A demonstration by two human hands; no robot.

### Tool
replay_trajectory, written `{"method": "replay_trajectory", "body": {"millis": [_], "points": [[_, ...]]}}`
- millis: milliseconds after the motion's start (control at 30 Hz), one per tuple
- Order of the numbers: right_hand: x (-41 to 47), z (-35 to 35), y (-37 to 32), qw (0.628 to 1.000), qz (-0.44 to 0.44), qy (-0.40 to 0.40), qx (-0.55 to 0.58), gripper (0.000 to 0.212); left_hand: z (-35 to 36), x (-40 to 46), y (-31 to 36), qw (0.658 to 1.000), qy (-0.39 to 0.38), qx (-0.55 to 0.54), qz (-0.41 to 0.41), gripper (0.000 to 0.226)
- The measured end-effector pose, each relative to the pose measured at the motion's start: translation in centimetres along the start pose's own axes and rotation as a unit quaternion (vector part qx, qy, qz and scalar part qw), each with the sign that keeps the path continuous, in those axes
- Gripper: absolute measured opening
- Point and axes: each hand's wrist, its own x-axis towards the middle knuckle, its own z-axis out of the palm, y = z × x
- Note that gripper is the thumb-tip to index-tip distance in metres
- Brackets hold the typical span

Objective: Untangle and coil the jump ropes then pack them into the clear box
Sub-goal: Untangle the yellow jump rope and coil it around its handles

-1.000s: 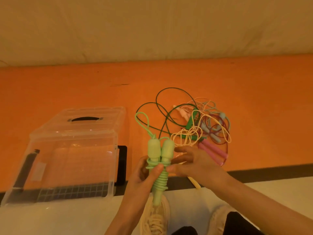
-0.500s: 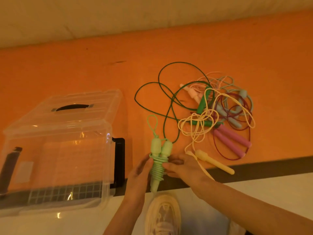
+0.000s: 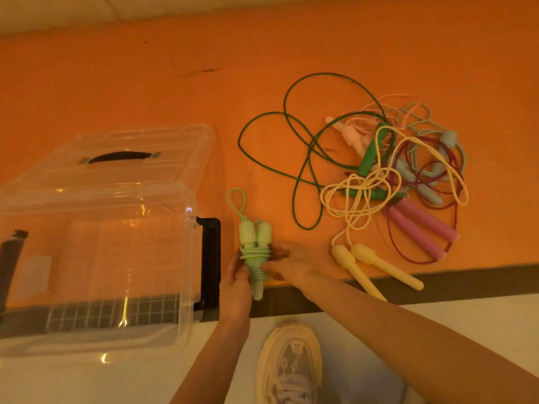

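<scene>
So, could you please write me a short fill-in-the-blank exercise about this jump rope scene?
1. Both hands hold the light ____ jump rope, coiled round its handles.
2. The clear box sits to the ____ of that rope.
3. Two ____ handles lie nearest the right hand.

Missing words: green; left; yellow

Beneath you, an orange mat (image 3: 116,91) with a dark border (image 3: 466,275) lies between pale floor (image 3: 87,374) and off-white tiles (image 3: 58,10), under warm, dim light.

Left hand (image 3: 237,275) and right hand (image 3: 294,262) close together, fingers curled in grip
</scene>
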Motion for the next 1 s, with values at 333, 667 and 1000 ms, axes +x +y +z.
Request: {"method": "replay_trajectory", "body": {"millis": [333, 667, 1000], "points": [[1.5, 0.7, 1.1, 1.0, -0.004, -0.007, -0.01, 0.031, 0.2, -2.4, 0.3, 0.998, 0.027, 0.008, 0.049, 0.052], [0.9, 0.5, 2.3, 0.999, 0.006, 0.006, -0.035, 0.029, -0.4, -3.7, -1.0, 0.995, 0.023, 0.073, 0.071, 0.05], [-5.8, -7.4, 3.2, 0.974, -0.151, 0.157, -0.066, 0.015, 1.2, -9.3, -0.4, 0.958, -0.05, 0.168, 0.229, 0.056]]}}
